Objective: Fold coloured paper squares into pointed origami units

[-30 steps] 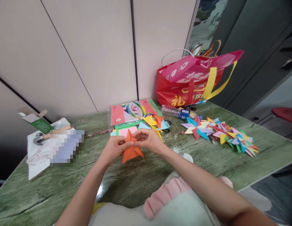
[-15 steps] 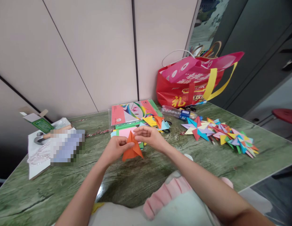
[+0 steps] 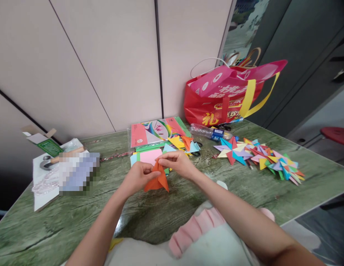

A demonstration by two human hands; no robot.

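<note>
Between my hands, above the table, is a folded orange origami paper (image 3: 158,181) with a narrow pointed top and a wider, flared bottom. My left hand (image 3: 138,176) pinches it from the left, thumb laid across the front. The fingers of my right hand (image 3: 176,162) are closed on its upper tip. Just beyond my hands lie loose coloured paper sheets (image 3: 149,155), pink uppermost. Several small folded paper pieces (image 3: 177,142) in yellow, orange and light blue rest behind my right hand, beside dark scissor handles (image 3: 198,150).
A paper pack (image 3: 158,132) lies by the wall. At the back right stand a red bag (image 3: 208,99) and a lying plastic bottle (image 3: 205,132). Multicoloured folded paper stars (image 3: 260,155) cover the right side. A hook-shaped tool with a wooden handle (image 3: 68,154) and a green box (image 3: 47,143) sit left.
My right hand has closed its fingers on the orange paper's top tip, where they were spread beside it before. My left hand keeps its hold.
</note>
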